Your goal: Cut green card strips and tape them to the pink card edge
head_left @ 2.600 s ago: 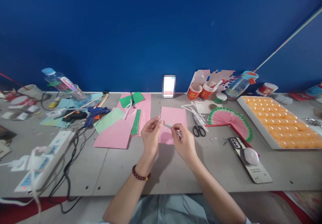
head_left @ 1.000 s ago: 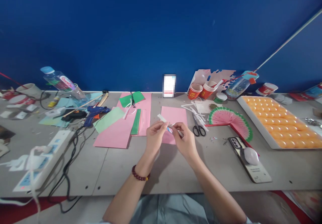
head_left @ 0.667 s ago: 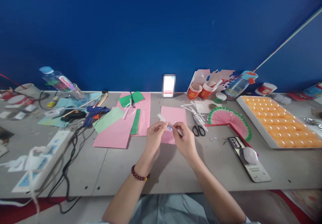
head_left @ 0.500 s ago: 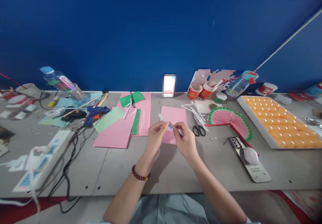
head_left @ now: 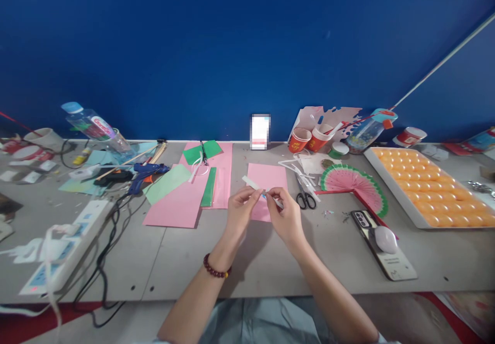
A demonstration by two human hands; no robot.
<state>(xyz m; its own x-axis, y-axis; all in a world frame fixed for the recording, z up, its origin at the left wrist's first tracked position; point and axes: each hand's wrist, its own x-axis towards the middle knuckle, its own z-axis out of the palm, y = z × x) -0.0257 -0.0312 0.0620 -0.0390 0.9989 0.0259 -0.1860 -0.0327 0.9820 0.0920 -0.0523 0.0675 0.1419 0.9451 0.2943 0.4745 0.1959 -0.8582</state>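
Both hands meet over a pink paper sheet [head_left: 267, 173] at the middle of the table, pinching a narrow white strip [head_left: 249, 181]. My left hand [head_left: 242, 210] has thumb and fingers closed on the strip, whose far end juts out past the fingertips. On the other side, my right hand [head_left: 286, 217] grips it between thumb and forefinger. A small blue patch shows between the fingertips; its kind is unclear. Black-handled scissors [head_left: 306, 200] lie just right of my right hand, beside white strip scraps [head_left: 303, 171].
Left are pink sheets [head_left: 174, 207], a blue glue gun [head_left: 145, 176] and a power strip [head_left: 71, 246] with cords. Right are a watermelon paper fan [head_left: 353, 179], red paper cups [head_left: 299, 138], a phone [head_left: 398, 264] with a white case on it, and a tray of orange balls [head_left: 413, 224].
The hands stay nearly in place, with slight finger movement. The white strip's far end has shifted a little left.
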